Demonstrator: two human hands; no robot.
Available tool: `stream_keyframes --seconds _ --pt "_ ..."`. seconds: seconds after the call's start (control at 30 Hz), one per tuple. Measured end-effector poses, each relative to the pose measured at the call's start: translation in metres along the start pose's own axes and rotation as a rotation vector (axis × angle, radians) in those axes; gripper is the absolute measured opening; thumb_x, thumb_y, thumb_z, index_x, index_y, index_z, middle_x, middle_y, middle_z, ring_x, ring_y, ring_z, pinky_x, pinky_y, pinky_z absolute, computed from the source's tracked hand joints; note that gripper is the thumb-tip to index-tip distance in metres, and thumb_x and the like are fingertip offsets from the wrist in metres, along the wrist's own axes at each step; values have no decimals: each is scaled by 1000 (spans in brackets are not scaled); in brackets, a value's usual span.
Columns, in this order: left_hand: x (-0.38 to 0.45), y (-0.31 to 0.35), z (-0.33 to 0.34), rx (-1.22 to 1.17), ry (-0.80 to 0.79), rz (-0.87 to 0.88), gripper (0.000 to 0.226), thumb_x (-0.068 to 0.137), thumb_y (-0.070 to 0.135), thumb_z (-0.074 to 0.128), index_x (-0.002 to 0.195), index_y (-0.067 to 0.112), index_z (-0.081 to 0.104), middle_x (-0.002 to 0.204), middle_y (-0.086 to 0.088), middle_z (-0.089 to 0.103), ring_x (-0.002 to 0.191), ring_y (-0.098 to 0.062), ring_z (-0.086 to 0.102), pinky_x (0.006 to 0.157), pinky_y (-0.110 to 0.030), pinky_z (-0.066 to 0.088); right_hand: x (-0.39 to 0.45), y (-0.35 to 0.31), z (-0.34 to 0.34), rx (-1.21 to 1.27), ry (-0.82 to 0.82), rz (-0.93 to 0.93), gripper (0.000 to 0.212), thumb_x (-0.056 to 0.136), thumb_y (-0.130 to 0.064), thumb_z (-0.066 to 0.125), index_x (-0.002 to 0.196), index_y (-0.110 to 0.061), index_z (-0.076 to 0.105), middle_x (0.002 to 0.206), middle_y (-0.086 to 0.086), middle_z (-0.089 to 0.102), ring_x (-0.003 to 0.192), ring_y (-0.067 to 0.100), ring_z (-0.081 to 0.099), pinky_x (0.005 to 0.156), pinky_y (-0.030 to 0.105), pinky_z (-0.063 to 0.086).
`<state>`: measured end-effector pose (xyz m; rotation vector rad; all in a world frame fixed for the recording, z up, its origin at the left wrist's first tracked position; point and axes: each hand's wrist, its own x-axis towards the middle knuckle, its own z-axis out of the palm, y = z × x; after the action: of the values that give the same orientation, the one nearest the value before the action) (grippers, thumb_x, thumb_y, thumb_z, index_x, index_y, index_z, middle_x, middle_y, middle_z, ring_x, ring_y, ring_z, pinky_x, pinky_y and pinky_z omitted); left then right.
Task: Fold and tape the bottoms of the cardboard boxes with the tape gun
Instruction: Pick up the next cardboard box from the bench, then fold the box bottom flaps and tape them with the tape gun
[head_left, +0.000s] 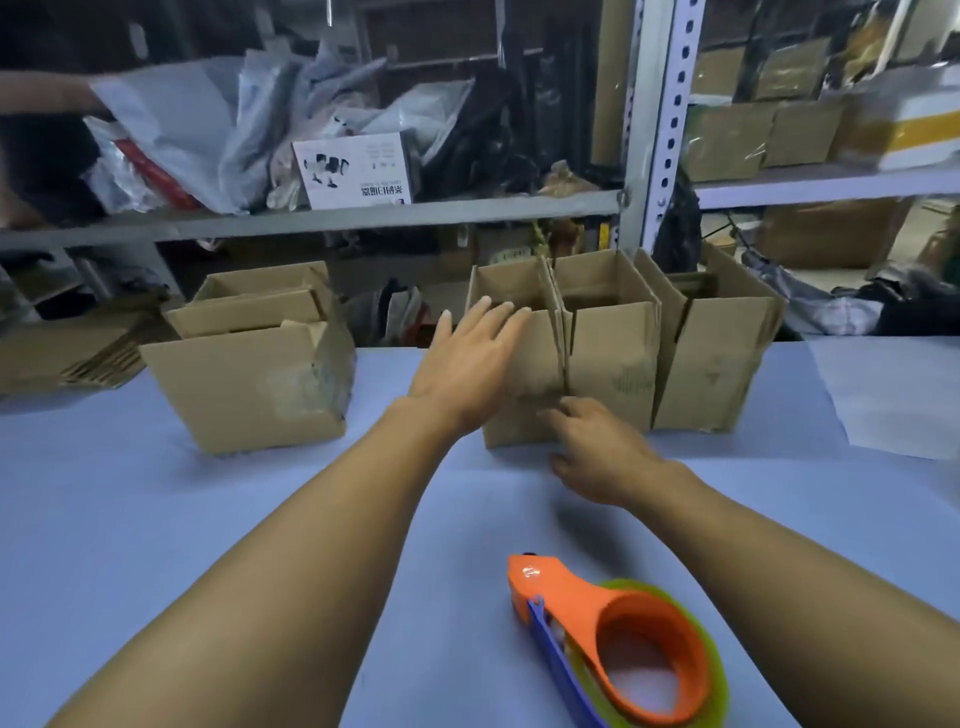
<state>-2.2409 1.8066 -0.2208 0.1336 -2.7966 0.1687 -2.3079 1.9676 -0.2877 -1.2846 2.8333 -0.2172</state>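
Cardboard boxes (524, 364) are lined up at the far edge of the blue surface (156, 519); the middle one is touched by the open left hand (467, 364) and loose-fingered right hand (597, 452). The orange tape gun (613, 639) is left near.

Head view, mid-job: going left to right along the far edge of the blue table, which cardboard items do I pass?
Flat cardboard stack → lone open box → box behind the left hand → box whose front the right hand reaches toward → rightmost box.
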Motion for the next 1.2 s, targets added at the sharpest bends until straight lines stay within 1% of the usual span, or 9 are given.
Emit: stream_keyframes --seconds 0.13,0.23,0.3,0.53,0.6,0.77,0.97,1.07,1.2 --pt "16 5 0 11 96 -93 65 84 11 65 143 20 39 126 -6 51 114 -29 51 93 -45 40 3 6 6 27 55 -15 32 87 -23 55 116 -9 56 124 12 50 117 32 47 88 44 49" --pt "3 5 -7 -59 78 -94 10 88 13 55 93 21 57 95 -2 51 87 -31 57 68 -38 38 -5 2 1 124 128 20 17 88 -21 56 100 -9 55 117 12 53 108 32 50 86 42 48" --pt "-15 0 -13 -192 81 -133 11 90 14 52 80 17 53 90 -3 49 81 -31 54 65 -41 44 -14 -7 -6 198 198 50 19 90 -20 58 105 -9 56 116 11 53 105 31 52 83 39 46" --pt "-126 -23 -52 -874 212 -318 10 95 17 61 85 16 61 87 0 59 80 -11 58 70 -27 48 -59 -63 -29 494 387 117 59 88 -33 70 140 -21 43 130 11 47 117 33 50 96 39 42" --pt "-158 -20 -62 -1045 216 -374 10 96 11 59 87 13 63 82 1 62 73 -3 57 65 -17 46 -68 -73 -30 487 368 56 58 92 -35 66 144 -27 45 133 10 50 122 32 48 102 39 39" --pt "-237 -18 -78 -1235 188 -439 20 99 12 55 116 16 65 110 0 72 102 -12 66 86 -29 56 -106 -108 -32 544 483 -125 47 89 -23 72 134 -25 61 132 0 59 121 28 51 106 43 41" --pt "-304 -15 -77 -1080 171 -601 25 91 12 64 113 23 66 106 4 69 96 -15 66 66 -28 58 -146 -148 -3 412 486 -215 42 84 -16 76 124 -22 69 122 1 64 111 33 51 92 44 48" --pt "-326 -21 -69 -856 149 -753 17 82 21 71 95 21 59 96 4 66 91 -18 64 74 -37 55 -156 -169 13 373 430 -235 42 85 -12 72 126 -22 68 126 2 62 114 33 48 92 40 47" --pt "-348 -26 -49 -718 88 -833 54 77 20 75 122 18 45 111 -1 59 98 -20 59 79 -37 52 -161 -179 35 316 389 -264 51 82 -2 65 128 -24 65 127 -1 57 118 27 42 88 44 50"
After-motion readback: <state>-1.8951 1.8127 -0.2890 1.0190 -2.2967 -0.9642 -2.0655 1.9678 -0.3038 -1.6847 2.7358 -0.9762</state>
